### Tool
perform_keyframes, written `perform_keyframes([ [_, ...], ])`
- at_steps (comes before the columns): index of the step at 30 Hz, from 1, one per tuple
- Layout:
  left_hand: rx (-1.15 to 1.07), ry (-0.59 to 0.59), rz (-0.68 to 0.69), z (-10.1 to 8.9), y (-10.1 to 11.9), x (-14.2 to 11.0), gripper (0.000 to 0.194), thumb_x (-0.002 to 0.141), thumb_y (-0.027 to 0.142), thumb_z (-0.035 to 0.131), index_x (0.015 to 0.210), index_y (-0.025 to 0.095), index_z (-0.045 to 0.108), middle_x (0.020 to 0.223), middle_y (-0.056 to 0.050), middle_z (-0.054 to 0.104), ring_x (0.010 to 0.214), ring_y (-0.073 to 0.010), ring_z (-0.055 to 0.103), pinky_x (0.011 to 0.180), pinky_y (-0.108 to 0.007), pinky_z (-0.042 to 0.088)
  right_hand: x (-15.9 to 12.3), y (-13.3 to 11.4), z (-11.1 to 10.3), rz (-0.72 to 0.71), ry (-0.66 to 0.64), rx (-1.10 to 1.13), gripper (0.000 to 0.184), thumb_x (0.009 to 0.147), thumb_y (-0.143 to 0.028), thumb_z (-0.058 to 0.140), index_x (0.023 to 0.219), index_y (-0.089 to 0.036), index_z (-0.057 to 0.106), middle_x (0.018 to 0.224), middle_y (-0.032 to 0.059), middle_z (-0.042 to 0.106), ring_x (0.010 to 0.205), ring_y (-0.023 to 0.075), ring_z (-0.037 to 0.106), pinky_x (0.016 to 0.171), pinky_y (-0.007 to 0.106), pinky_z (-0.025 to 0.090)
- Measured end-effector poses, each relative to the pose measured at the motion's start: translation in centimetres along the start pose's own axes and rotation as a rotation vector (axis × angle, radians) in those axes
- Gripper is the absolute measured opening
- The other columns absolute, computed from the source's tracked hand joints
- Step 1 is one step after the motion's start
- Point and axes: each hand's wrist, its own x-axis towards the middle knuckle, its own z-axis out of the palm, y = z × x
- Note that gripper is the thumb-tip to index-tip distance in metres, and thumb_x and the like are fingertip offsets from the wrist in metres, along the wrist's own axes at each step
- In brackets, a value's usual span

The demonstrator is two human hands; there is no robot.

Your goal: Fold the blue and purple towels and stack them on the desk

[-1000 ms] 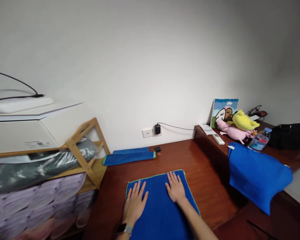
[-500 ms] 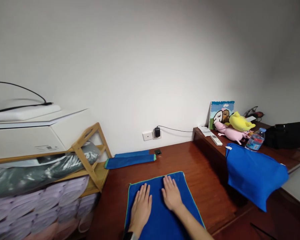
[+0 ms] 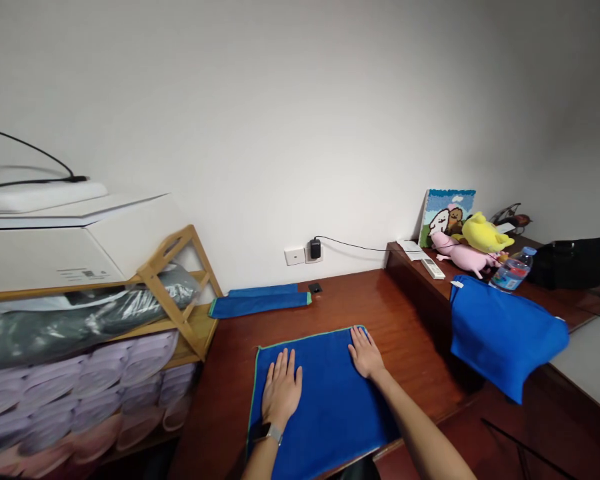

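A blue cloth [image 3: 325, 407] with a green stitched edge lies spread on the reddish-brown wooden table [image 3: 350, 300]. My left hand [image 3: 283, 387] rests flat on its left part, fingers stretched forward, a watch on the wrist. On the cloth's far right corner lies my right hand [image 3: 366, 353], palm down with the fingers out. Neither hand grips anything. Behind, near the wall, is a folded blue cloth [image 3: 260, 305] with green ends, with another blue strip at its back.
Left stands a wooden rack [image 3: 173, 293] with a white box [image 3: 40, 260] and purple slippers [image 3: 100, 383]. On the raised shelf at right are a remote [image 3: 433, 269], plush toys [image 3: 485, 235], a water bottle [image 3: 514, 270] and a hanging blue fabric [image 3: 505, 333]. A charger [image 3: 315, 249] is plugged in.
My right hand has slid right to the cloth's far right corner. My left hand stays flat on the left part, shifted a little. The camera view has moved, showing the cloth's near edge.
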Motion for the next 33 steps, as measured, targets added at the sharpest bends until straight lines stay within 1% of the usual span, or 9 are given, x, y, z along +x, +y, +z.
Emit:
perform_keyframes([
  [2, -0.015, -0.025, 0.013, -0.6, 0.0, 0.3, 0.063, 0.106, 0.045, 0.031, 0.161, 0.017, 0.041, 0.168, -0.013, 0.042, 0.157, -0.0275, 0.039, 0.13, -0.053, 0.03, -0.2, 0.1, -0.8, -0.007, -0.015, -0.009, 0.065, 0.111, -0.04, 0.022, 0.168, -0.01, 0.026, 0.174, 0.0099, 0.023, 0.163, 0.0218, 0.019, 0.133, 0.042, 0.013],
  [5, -0.03, -0.021, 0.048, -2.1, 0.3, -0.6, 0.06, 0.106, 0.04, 0.03, 0.157, 0.014, 0.048, 0.165, -0.014, 0.048, 0.154, -0.0261, 0.045, 0.128, -0.05, 0.037, -2.1, -2.6, -0.5, -0.016, 0.057, 0.016, 0.064, 0.111, -0.039, 0.023, 0.166, -0.009, 0.031, 0.173, 0.0117, 0.027, 0.162, 0.0243, 0.02, 0.133, 0.045, 0.014],
  [11, -0.028, 0.058, 0.245, -3.6, 0.4, -9.2, 0.055, 0.108, 0.039, 0.035, 0.161, 0.027, 0.043, 0.166, -0.005, 0.048, 0.154, -0.0235, 0.044, 0.126, -0.048, 0.042, -10.9, -11.1, 5.6, -0.236, 0.261, 0.175, 0.059, 0.113, -0.043, 0.029, 0.168, -0.023, 0.03, 0.172, 0.004, 0.032, 0.161, 0.0218, 0.026, 0.132, 0.043, 0.022],
  [13, 0.003, 0.044, 0.255, -3.9, -0.5, -12.2, 0.056, 0.107, 0.041, 0.038, 0.162, 0.03, 0.04, 0.167, -0.003, 0.047, 0.154, -0.0239, 0.043, 0.125, -0.049, 0.043, -13.0, -11.6, 6.6, -0.236, 0.237, 0.189, 0.059, 0.113, -0.046, 0.031, 0.168, -0.025, 0.03, 0.171, 0.0032, 0.034, 0.16, 0.0219, 0.028, 0.132, 0.044, 0.023],
  [16, 0.034, 0.014, 0.193, -4.7, -1.9, -14.3, 0.059, 0.107, 0.046, 0.038, 0.163, 0.029, 0.037, 0.168, -0.004, 0.045, 0.156, -0.0257, 0.041, 0.125, -0.051, 0.042, -14.1, -8.9, 5.7, -0.147, 0.169, 0.148, 0.059, 0.112, -0.047, 0.03, 0.167, -0.023, 0.033, 0.171, 0.0046, 0.033, 0.16, 0.0237, 0.029, 0.132, 0.048, 0.021],
  [21, 0.038, -0.046, 0.126, -6.2, -1.9, -14.0, 0.062, 0.106, 0.05, 0.035, 0.162, 0.023, 0.04, 0.17, -0.009, 0.04, 0.158, -0.0265, 0.037, 0.129, -0.051, 0.034, -14.2, -2.1, 1.7, 0.044, 0.075, 0.011, 0.061, 0.112, -0.043, 0.026, 0.168, -0.02, 0.03, 0.172, 0.0066, 0.028, 0.161, 0.0237, 0.024, 0.132, 0.047, 0.018],
  [24, 0.037, -0.078, 0.108, -6.9, -1.2, -13.7, 0.062, 0.106, 0.048, 0.034, 0.161, 0.021, 0.043, 0.17, -0.01, 0.04, 0.158, -0.0268, 0.036, 0.13, -0.051, 0.032, -14.4, -0.7, 0.3, 0.075, 0.011, -0.027, 0.062, 0.111, -0.042, 0.024, 0.168, -0.017, 0.028, 0.173, 0.0073, 0.024, 0.162, 0.0235, 0.022, 0.132, 0.047, 0.017],
  [28, 0.03, -0.112, 0.105, -7.6, 0.1, -12.8, 0.061, 0.106, 0.045, 0.034, 0.159, 0.018, 0.047, 0.168, -0.011, 0.043, 0.157, -0.0269, 0.04, 0.129, -0.05, 0.033, -14.0, -3.3, 0.3, 0.053, 0.053, -0.009, 0.063, 0.111, -0.041, 0.023, 0.167, -0.013, 0.031, 0.173, 0.0103, 0.026, 0.163, 0.0247, 0.02, 0.132, 0.046, 0.015],
  [33, -0.015, -0.12, 0.142, -7.4, 3.6, -10.2, 0.058, 0.108, 0.036, 0.027, 0.16, 0.016, 0.043, 0.168, -0.01, 0.043, 0.157, -0.0243, 0.038, 0.13, -0.048, 0.032, -12.6, -11.0, 2.1, -0.111, 0.101, 0.079, 0.062, 0.112, -0.04, 0.022, 0.167, -0.014, 0.032, 0.173, 0.0087, 0.028, 0.163, 0.0224, 0.02, 0.132, 0.042, 0.016],
])
